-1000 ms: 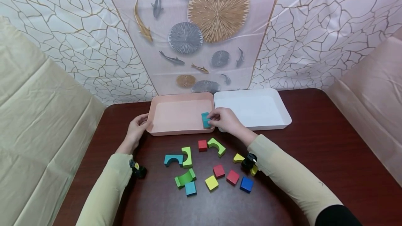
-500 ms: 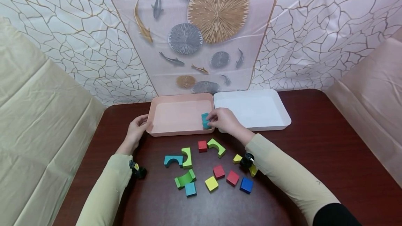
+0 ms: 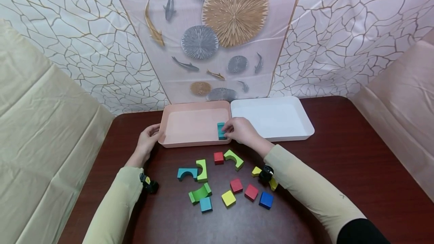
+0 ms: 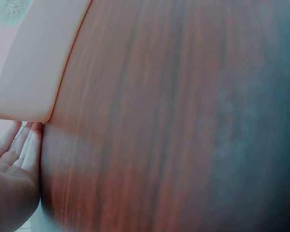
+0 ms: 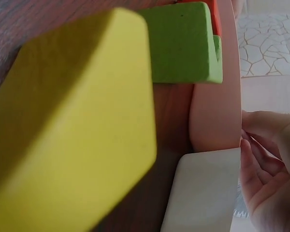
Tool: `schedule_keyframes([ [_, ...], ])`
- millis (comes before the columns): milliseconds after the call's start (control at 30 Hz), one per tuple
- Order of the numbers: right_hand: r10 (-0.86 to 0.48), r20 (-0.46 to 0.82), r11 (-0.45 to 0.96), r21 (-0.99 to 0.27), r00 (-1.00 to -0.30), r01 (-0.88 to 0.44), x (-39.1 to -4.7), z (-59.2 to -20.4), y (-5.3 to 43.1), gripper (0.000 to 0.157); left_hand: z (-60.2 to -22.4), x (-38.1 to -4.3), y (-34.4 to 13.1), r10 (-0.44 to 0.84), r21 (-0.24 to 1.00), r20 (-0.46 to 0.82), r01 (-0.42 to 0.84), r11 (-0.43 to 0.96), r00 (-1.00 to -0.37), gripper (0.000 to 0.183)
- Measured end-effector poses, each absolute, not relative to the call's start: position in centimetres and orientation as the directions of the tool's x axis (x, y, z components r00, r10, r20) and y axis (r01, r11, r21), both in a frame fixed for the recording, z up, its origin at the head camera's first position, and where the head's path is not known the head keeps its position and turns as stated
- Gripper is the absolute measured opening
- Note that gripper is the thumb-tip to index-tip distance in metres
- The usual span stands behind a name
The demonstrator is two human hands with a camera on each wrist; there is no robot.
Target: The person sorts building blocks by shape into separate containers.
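Toward the back of the table, a pink tray (image 3: 190,123) stands beside a white tray (image 3: 271,118). My left hand (image 3: 147,138) holds the pink tray at its left end, thumb at the rim; in the left wrist view its fingers (image 4: 33,145) reach straight against the outer wall. At the pink tray's front right corner, my right hand (image 3: 242,129) pinches a teal arch block (image 3: 220,134) inside the wall. The fingertips partly cover that block. In the right wrist view the tray walls hide it, and only the curled fingers (image 5: 266,164) show above the rims.
In front of the trays lie a red block (image 3: 218,157), green arch blocks (image 3: 202,170), a teal arch (image 3: 187,173), a teal block (image 3: 205,204), a yellow block (image 3: 228,198) and a blue block (image 3: 266,200). Yellow pieces (image 3: 256,171) sit under the right wrist.
The teal arch block has turned slightly and shifted a little toward the front between my right fingers. My left hand and the loose blocks stay where they were.
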State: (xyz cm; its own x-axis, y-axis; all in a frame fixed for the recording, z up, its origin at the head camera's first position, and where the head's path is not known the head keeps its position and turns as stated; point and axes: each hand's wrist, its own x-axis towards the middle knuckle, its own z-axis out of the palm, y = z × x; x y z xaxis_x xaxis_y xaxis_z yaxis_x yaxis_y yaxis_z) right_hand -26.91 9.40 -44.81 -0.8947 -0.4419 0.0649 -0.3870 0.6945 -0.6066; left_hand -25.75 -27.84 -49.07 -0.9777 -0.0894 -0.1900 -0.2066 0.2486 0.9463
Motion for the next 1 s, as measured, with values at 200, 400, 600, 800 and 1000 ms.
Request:
schedule_keyframes([
  [200,-0.445,0.071,0.670,-0.635,-0.893,-0.384,-26.9,-45.0,9.5,0.015,-49.3,-25.8,-27.9,-0.089,0.945,-0.180,-0.197,0.263,-0.980,0.056],
  [400,-0.436,0.084,0.639,-0.673,-0.896,-0.374,-26.8,-45.0,9.7,0.014,-49.4,-25.7,-28.0,-0.078,0.950,-0.166,-0.181,0.256,-0.983,0.055],
  [600,-0.440,0.091,0.614,-0.696,-0.893,-0.374,-26.6,-44.8,9.9,0.015,-49.3,-25.8,-28.0,-0.065,0.952,-0.183,-0.193,0.239,-0.981,0.057],
  [800,-0.456,0.108,0.599,-0.697,-0.883,-0.394,-26.5,-44.5,10.3,0.015,-49.5,-26.3,-28.1,-0.067,0.950,-0.212,-0.222,0.219,-0.975,0.057],
  [1000,-0.461,0.113,0.581,-0.711,-0.880,-0.396,-26.4,-44.2,10.5,0.016,-49.4,-26.0,-28.0,-0.067,0.952,-0.192,-0.203,0.231,-0.979,0.057],
])
